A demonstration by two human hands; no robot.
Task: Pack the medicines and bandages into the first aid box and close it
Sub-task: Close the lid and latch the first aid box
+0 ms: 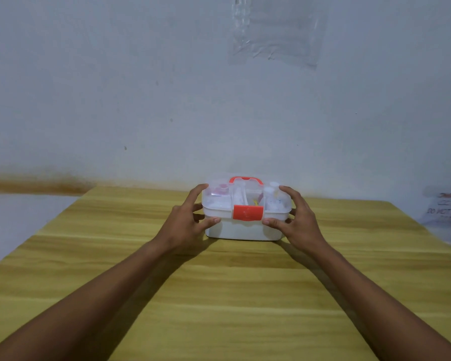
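- First aid box [245, 229] sits on the wooden surface [219, 295], near its far edge, close to the wall [141, 87].
- Box body white, lid [246, 194] clear and down on the body; red latch [248, 212] at front centre lies flat over the seam, looks fastened.
- Red handle [246, 180] on top of lid, folded toward the back.
- Through the clear lid: blurry contents, something pinkish on the left, pale bottle-like shapes on the right, a bit of yellow in the middle; can't identify exact items.
- Left hand [186, 225] grasping the box's left end, thumb on the front below the rim, fingers wrapped on the lid corner and side.
- Right hand [298, 224] grasping the right end the same way, thumb on the front wall, fingers curled over the lid's right corner.
- Both forearms bare, reaching in from the bottom corners.
- Clear plastic sheet [276, 29] stuck on the wall above.
- Paper with red print [445, 209] at right edge, too blurred to read.
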